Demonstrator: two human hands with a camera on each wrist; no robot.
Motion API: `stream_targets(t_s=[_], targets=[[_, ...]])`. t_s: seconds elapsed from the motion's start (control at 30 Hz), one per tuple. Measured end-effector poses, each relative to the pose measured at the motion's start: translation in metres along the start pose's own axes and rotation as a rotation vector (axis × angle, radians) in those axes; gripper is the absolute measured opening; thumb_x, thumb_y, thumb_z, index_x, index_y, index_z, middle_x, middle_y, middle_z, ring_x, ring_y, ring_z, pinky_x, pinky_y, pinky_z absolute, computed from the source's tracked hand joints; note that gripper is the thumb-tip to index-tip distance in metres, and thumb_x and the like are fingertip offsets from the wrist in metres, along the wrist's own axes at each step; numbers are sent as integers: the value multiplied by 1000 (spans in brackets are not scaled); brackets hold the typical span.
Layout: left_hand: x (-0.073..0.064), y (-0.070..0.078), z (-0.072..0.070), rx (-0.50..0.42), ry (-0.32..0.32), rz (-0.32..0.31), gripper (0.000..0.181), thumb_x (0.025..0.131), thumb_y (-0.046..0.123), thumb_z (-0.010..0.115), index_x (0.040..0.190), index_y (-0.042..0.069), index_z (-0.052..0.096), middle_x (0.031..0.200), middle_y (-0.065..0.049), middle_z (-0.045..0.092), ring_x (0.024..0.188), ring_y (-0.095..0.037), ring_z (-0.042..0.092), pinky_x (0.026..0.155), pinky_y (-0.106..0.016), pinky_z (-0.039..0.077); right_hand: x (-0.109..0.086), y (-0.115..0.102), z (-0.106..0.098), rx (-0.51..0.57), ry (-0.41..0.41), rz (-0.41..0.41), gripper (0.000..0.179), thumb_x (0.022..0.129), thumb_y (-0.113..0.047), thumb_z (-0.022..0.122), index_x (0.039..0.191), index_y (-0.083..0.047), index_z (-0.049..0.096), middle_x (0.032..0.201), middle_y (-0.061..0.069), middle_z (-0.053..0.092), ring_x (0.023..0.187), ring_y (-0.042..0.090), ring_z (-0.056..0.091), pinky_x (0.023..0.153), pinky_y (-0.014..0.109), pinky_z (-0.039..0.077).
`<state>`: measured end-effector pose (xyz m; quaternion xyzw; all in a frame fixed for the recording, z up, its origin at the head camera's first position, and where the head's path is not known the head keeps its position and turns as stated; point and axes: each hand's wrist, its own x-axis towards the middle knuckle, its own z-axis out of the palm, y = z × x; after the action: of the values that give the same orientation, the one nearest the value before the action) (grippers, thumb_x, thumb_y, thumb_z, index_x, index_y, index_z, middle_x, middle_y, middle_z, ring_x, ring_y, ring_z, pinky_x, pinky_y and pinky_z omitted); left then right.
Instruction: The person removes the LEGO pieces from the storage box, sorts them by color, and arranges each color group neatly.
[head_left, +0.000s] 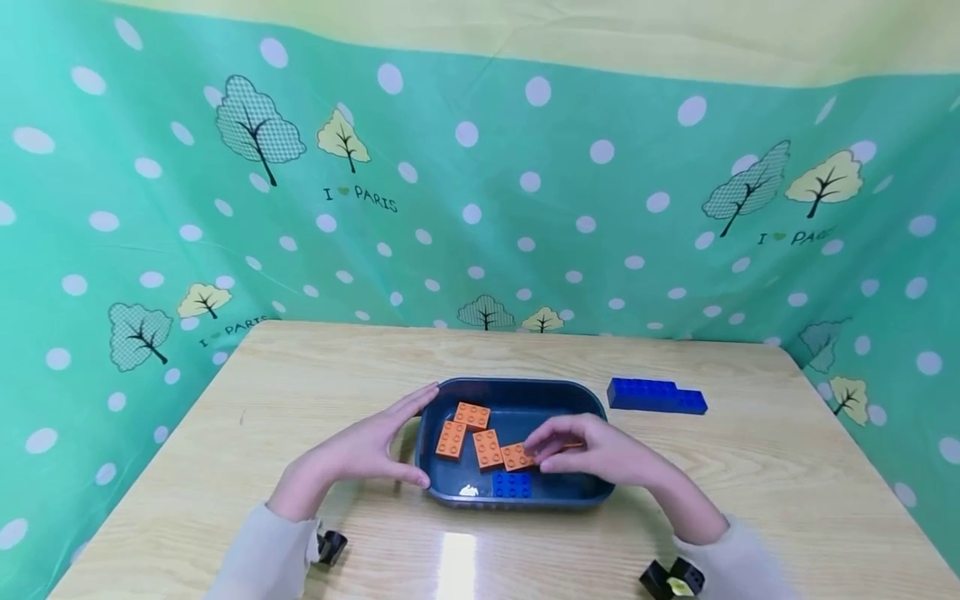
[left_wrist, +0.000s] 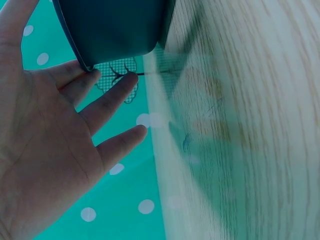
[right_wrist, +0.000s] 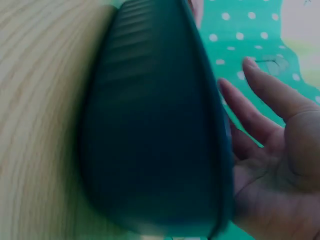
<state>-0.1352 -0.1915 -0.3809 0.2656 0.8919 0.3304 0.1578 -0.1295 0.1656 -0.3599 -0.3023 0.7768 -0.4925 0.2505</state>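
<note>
A dark blue tray (head_left: pixel 551 396) stands on the table with several orange bricks inside; one orange brick (head_left: pixel 488 449) lies near its middle. A blue brick (head_left: pixel 512 484) lies by the near wall. At the tray's left end my left hand (head_left: pixel 363 450) spreads its thumb and fingers along the rim; in the left wrist view, its extended fingers (left_wrist: pixel 112 102) reach the tray wall. My right hand (head_left: pixel 592 450) hovers over the tray's right part, its fingertips close to another orange brick (head_left: pixel 516 457). In the right wrist view, thumb and fingers stand apart with nothing visible between them.
Joined blue bricks (head_left: pixel 652 396) lie on the wooden table (head_left: pixel 300 375) beyond the tray's right end. A green dotted curtain (head_left: pixel 420 208) hangs behind the table. Black devices sit at both wrists.
</note>
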Motion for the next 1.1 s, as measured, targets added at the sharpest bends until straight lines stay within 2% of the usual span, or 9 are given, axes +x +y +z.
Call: stream_targets(t_s=[0.1,0.23,0.33,0.5,0.83,0.93,1.1], targets=[[0,0,1,-3,1,4,117,73,47,85,162,21,12,169,-11,10,150,-43,26,116,-64,31,5,3,7,-62,-66,48,24,97,-16,64,116,-1,69,113,15,72,98,16,70,86,17,56],[1,0,2,-4,8,11,117,74,45,85,162,21,12,169,-9,10,150,-42,26,117,-63,31,11,5,13,-151,-68,97,23,95,-15,68,113,-2,70,107,7,73,91,7,68,81,15,55],[0,1,1,-2,4,13,117,74,45,85,162,21,12,169,-8,10,151,-41,25,117,-63,31,16,5,17,-168,-46,108,24,94,-14,69,115,-3,69,110,7,73,96,12,69,82,16,56],[1,1,1,3,-1,11,117,74,48,84,162,22,12,170,-8,9,151,-41,25,117,-63,31,19,7,20,-120,-34,100,29,91,-11,72,118,-1,67,117,13,71,108,25,69,89,23,58],[2,3,-1,12,-12,-3,118,73,50,84,162,23,11,170,-8,9,151,-41,25,117,-63,32,18,11,23,-139,-32,81,37,84,-4,78,119,-4,67,122,12,68,117,30,65,97,31,57],[2,3,-2,13,-14,-5,118,73,50,84,162,23,11,170,-7,9,151,-41,25,117,-63,32,19,12,25,-206,-33,70,38,83,-4,78,119,-5,67,123,11,67,117,29,65,97,31,57],[1,2,-2,8,-16,-15,119,73,51,84,162,22,11,170,-6,9,151,-40,24,117,-63,31,24,12,29,-389,-19,54,36,81,-9,82,114,-10,68,118,4,67,103,19,68,88,27,59]])
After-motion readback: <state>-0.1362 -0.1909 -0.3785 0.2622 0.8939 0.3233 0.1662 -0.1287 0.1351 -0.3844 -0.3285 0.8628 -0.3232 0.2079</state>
